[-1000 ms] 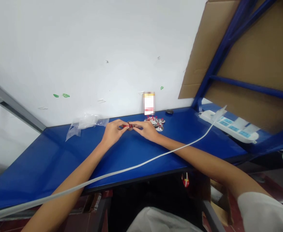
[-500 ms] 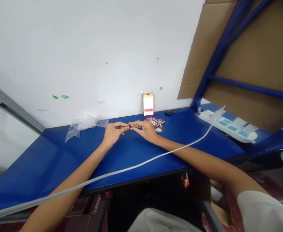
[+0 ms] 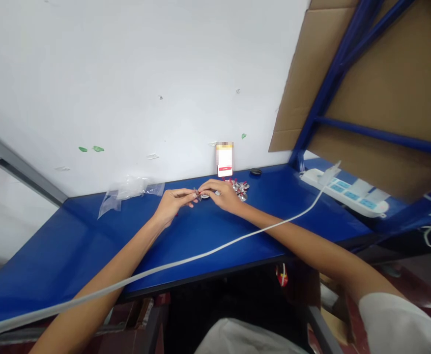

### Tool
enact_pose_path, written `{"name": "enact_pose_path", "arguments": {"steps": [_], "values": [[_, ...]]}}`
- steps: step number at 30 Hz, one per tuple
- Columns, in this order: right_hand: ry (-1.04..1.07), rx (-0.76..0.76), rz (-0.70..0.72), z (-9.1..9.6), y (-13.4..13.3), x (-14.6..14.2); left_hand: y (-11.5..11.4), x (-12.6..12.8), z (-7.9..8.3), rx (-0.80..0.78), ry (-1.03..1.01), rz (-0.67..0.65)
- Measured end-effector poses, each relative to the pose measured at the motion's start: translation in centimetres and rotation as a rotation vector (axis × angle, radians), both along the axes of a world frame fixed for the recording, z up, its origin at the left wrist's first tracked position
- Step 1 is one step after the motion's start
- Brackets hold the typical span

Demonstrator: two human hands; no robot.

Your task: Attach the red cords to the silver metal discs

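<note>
- My left hand [image 3: 173, 204] is closed to a pinch, thumb and fingertips holding a tiny metal piece with a red mark [image 3: 197, 193]; it is too small to make out exactly.
- My right hand [image 3: 222, 195] is curled, its fingertips just beside that piece and resting over a small silver disc [image 3: 205, 195].
- Just past my right hand, a heap of similar metal discs with red bits [image 3: 239, 189] lies on the blue worktop [image 3: 53, 246], touching my fingers or nearly so.
- Beyond the heap, a small upright card [image 3: 224, 160] leans on the white wall [image 3: 127, 98], and a small black round object [image 3: 255, 171] lies further right.
- Left of my hands lies a crumpled clear plastic bag [image 3: 127, 191].
- A white cable [image 3: 200, 254] crosses my left forearm [image 3: 134, 250] and runs beside my right forearm [image 3: 292, 241] toward a power strip [image 3: 342, 191], far right of my hands.
</note>
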State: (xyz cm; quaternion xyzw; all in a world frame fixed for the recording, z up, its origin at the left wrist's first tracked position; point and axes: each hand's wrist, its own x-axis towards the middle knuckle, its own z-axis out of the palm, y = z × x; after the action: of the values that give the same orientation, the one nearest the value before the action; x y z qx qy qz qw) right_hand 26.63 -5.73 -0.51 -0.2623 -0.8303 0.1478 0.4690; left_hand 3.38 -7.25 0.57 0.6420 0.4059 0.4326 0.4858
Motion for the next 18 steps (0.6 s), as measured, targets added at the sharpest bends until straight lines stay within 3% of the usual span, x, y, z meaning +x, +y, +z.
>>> {"name": "enact_pose_path", "arguments": {"steps": [7, 12, 18], "values": [[-0.308, 0.062, -0.03, 3.3, 2.0, 4.6, 0.1, -0.3, 0.8, 0.071, 0.078, 0.057], [-0.357, -0.067, -0.066, 2.9, 3.0, 5.4, 0.5, -0.5, 0.7, 0.163, 0.223, 0.088], [-0.244, -0.067, -0.095, 3.4, 3.6, 5.9, 0.7, -0.6, 0.4, 0.177, 0.257, 0.068]]}}
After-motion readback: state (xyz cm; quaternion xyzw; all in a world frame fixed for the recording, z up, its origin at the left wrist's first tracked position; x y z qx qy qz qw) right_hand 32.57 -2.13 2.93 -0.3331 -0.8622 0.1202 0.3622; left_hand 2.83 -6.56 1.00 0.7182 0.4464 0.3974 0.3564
